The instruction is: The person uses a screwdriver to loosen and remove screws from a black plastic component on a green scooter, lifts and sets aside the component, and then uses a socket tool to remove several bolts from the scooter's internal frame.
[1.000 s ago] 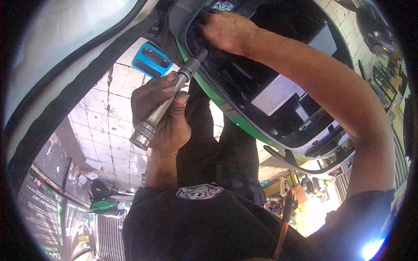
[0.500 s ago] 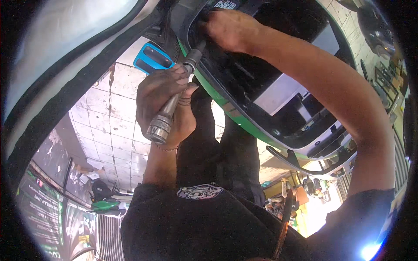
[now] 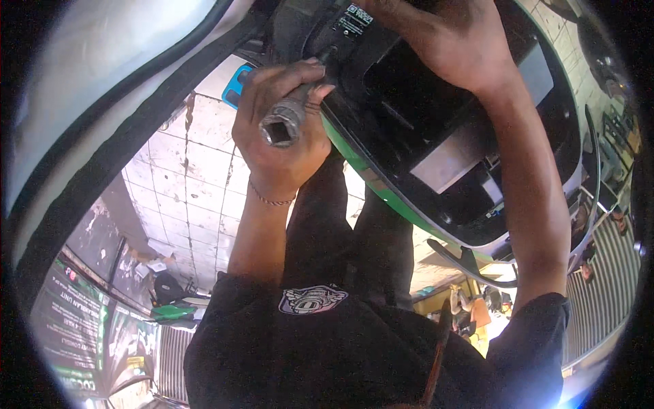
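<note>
My left hand [image 3: 283, 133] is wrapped round a metal socket extension [image 3: 279, 126], its square-holed end toward me. The tool's far end points into the dark front part of a scooter's under-seat compartment [image 3: 381, 146], beside a label with a square code [image 3: 354, 20]. My right hand [image 3: 463, 44] reaches over the compartment near the top edge of the view. Its fingers stretch left past the label and run out of the picture, so what they touch is hidden. Green body trim [image 3: 364, 167] edges the compartment below my left hand.
The raised seat [image 3: 122, 75] with a black rim fills the upper left. A blue-edged part [image 3: 233, 85] shows behind my left hand. A grab rail [image 3: 470, 266] curves at the scooter's rear. Tiled floor [image 3: 197, 177] lies beneath; a dark banner [image 3: 65, 327] stands lower left.
My left hand has moved up and right, tilting the socket extension so its square-holed end now faces me. My right hand has shifted up and right, out of the compartment's front corner.
</note>
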Available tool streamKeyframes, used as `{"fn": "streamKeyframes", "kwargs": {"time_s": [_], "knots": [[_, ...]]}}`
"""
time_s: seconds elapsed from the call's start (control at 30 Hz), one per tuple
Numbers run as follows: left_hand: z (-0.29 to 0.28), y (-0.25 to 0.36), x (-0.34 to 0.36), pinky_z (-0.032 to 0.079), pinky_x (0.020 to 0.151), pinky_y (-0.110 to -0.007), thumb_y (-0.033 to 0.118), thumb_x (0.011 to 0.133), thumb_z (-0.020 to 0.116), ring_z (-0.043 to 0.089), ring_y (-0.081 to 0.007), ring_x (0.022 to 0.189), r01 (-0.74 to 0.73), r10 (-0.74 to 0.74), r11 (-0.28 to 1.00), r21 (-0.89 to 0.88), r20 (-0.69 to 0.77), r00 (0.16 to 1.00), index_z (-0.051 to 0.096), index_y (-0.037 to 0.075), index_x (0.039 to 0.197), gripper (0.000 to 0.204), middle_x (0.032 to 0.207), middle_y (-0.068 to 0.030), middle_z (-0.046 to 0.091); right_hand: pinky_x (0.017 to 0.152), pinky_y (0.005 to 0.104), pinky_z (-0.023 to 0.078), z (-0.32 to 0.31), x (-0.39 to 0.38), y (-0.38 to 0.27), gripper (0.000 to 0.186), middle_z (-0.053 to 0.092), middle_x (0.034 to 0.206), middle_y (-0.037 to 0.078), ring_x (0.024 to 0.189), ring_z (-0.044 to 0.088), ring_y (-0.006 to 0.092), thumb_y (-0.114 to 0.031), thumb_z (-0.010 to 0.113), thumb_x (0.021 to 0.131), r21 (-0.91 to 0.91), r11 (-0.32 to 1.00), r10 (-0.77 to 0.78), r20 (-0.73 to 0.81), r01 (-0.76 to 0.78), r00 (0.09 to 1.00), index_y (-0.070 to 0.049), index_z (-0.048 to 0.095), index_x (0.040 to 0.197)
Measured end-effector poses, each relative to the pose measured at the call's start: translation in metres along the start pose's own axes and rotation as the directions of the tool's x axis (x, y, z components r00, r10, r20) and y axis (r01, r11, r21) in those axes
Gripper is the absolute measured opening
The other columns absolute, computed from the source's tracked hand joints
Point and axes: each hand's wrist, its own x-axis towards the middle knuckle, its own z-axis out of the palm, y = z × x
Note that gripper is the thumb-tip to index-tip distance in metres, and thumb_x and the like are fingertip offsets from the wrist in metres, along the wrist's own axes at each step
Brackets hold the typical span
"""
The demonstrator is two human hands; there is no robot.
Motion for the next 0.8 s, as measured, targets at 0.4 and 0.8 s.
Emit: {"fn": "streamKeyframes", "kwargs": {"time_s": [0.4, 0.8], "knots": [[0.008, -0.009, -0.002, 0.054, 0.072, -0.029, 0.005, 0.083, 0.076, 0.069, -0.0208, 0.086, 0.029, -0.029, 1.000, 0.002, 0.053, 0.998, 0.067, 0.001, 0.097, 0.017, 0.095, -0.0097, 0.068, 0.055, 0.0316, 0.048, -0.003, -0.016, 0.014, 0.026, 0.066, 0.068, 0.013, 0.059, 0.060, 0.0143, -0.019, 0.068, 0.090, -0.074, 0.992, -0.120, -0.234, 0.105, 0.965, 0.007, 0.070, 0.090], [0.013, -0.014, -0.003, 0.055, 0.072, -0.029, 0.006, 0.083, 0.077, 0.069, -0.0226, 0.084, 0.031, -0.034, 0.999, 0.038, 0.090, 0.995, 0.067, 0.000, 0.098, 0.019, 0.095, -0.0108, 0.068, 0.060, 0.0339, 0.051, -0.007, -0.019, 0.024, 0.023, 0.068, 0.073, 0.015, 0.065, 0.064, 0.0164, -0.016, 0.067, 0.089, 0.151, 0.984, -0.076, -0.131, 0.095, 0.989, 0.006, 0.070, 0.091]]}}
